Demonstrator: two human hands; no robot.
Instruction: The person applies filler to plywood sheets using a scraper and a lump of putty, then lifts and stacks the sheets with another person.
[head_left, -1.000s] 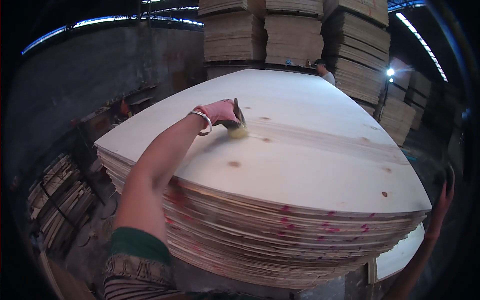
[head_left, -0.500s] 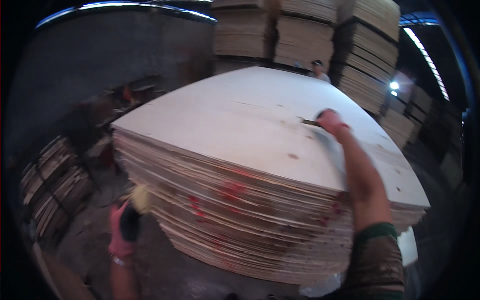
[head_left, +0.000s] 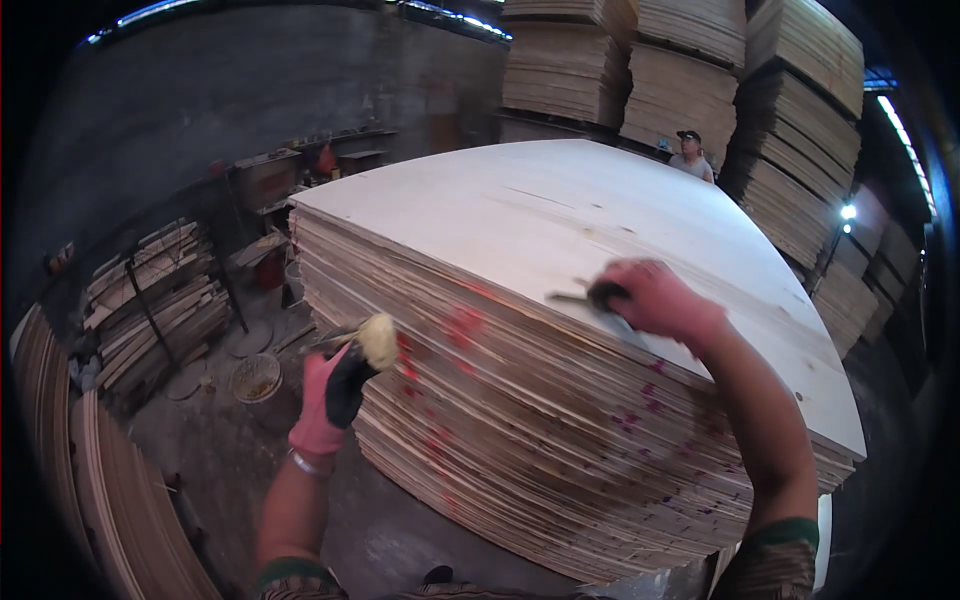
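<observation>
We stand at a tall stack of pale plywood veneer sheets [head_left: 560, 400], its edges dabbed with red and purple marks, in a dim timber workshop. Our right hand [head_left: 655, 298], in a pink glove, rests on the top sheet near the stack's front edge, its fingers closed around a dark-handled flat scraper tool [head_left: 585, 296] whose blade points left across the wood; the tool is blurred, so its exact kind is hard to tell. Our left hand [head_left: 325, 400], also in a pink glove with a bangle at the wrist, is held below the top, just beside the stack's side, its fingers clamped on the black handle of a brush with a pale yellow, putty-laden head [head_left: 375, 342]. At the far side of the stack stands another person in a dark cap [head_left: 690, 155], in front of towering piles of stacked boards [head_left: 700, 70]. On the floor to the left lie a heap of wooden strips [head_left: 150, 310] and a round shallow pan [head_left: 256, 377].
</observation>
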